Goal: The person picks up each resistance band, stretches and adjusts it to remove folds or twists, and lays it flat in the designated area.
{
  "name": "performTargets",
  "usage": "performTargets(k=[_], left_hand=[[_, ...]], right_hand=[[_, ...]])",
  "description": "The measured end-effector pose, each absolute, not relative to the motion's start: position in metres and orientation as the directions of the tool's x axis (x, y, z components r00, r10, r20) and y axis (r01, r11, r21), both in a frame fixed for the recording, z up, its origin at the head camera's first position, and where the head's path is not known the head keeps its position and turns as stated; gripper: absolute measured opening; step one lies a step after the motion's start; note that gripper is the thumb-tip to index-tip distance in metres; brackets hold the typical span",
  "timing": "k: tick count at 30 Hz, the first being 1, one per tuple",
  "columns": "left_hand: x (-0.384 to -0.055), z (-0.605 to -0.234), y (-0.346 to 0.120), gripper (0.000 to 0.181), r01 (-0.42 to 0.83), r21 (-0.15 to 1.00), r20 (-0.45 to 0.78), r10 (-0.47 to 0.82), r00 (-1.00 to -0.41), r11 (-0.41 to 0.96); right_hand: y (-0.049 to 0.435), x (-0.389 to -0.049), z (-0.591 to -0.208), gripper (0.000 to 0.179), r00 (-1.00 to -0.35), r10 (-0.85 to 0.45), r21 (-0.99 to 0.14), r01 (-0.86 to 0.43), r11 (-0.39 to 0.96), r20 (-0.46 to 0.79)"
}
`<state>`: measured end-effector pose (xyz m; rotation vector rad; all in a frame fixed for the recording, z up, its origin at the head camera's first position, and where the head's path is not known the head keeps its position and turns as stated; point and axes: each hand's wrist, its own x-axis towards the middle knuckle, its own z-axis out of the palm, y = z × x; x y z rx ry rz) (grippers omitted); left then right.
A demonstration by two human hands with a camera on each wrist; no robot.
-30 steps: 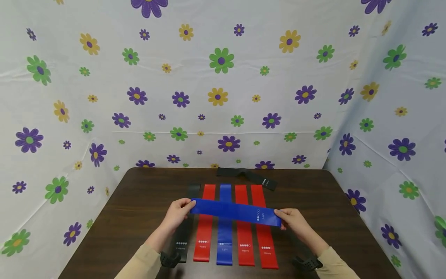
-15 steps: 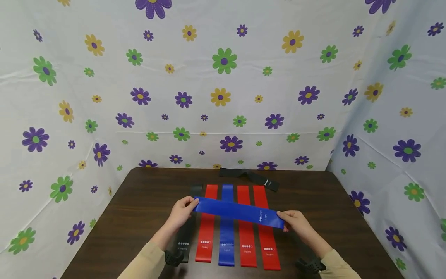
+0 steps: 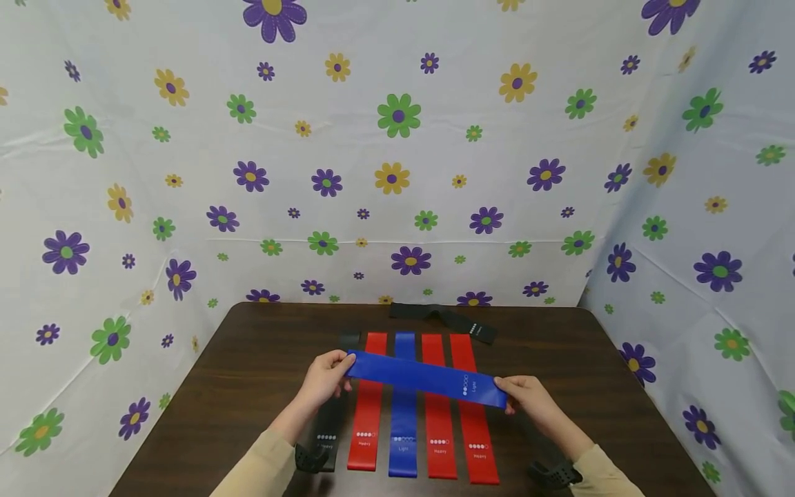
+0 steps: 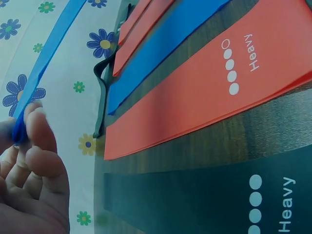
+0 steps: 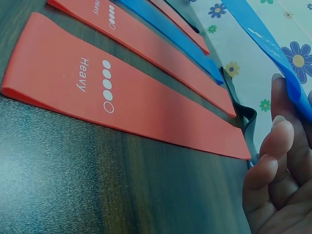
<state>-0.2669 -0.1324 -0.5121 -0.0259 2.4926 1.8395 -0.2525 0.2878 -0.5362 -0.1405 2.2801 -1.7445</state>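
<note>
A blue resistance band [image 3: 416, 375] marked "Light" stretches flat between my two hands, above the row of bands on the table. My left hand [image 3: 323, 378] pinches its left end between thumb and fingers; in the left wrist view the folded blue end [image 4: 20, 127] sits in that pinch. At the lower, printed end, my right hand [image 3: 523, 395] grips the band with the thumb on top. Under it lie a black band [image 3: 326, 442], a red band [image 3: 363, 449], another blue band [image 3: 404, 452] and two more red bands, one of them the rightmost red band [image 3: 481, 462].
A second black band [image 3: 459, 322], twisted, lies near the back edge of the dark wooden table [image 3: 248, 373]. Flower-printed cloth [image 3: 397, 207] hangs behind and at both sides. Black wrist straps [image 3: 310, 458] show below the hands.
The view shifts slightly. Both hands keep their hold on the blue band, which stays almost still over the row.
</note>
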Motion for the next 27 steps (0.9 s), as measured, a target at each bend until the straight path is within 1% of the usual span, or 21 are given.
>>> performTargets(k=[5, 12, 19, 27], left_hand=[[-0.268, -0.511, -0.130, 0.025, -0.020, 0.958, -0.028, 0.025, -0.999, 0.287], [-0.272, -0.514, -0.130, 0.024, -0.013, 0.948, -0.028, 0.043, -0.999, 0.317], [-0.277, -0.511, -0.128, 0.022, 0.001, 0.940, -0.025, 0.070, -0.997, 0.342], [-0.284, -0.507, -0.120, 0.023, 0.002, 0.933, -0.034, 0.093, -0.995, 0.360]], right_hand=[[0.289, -0.250, -0.540, 0.039, -0.955, -0.249, -0.960, 0.091, 0.265, -0.159], [0.291, -0.247, -0.542, 0.040, -0.957, -0.236, -0.959, 0.104, 0.264, -0.169], [0.294, -0.243, -0.541, 0.036, -0.956, -0.251, -0.963, 0.088, 0.254, -0.154], [0.300, -0.238, -0.542, 0.036, -0.954, -0.225, -0.964, 0.145, 0.225, -0.196]])
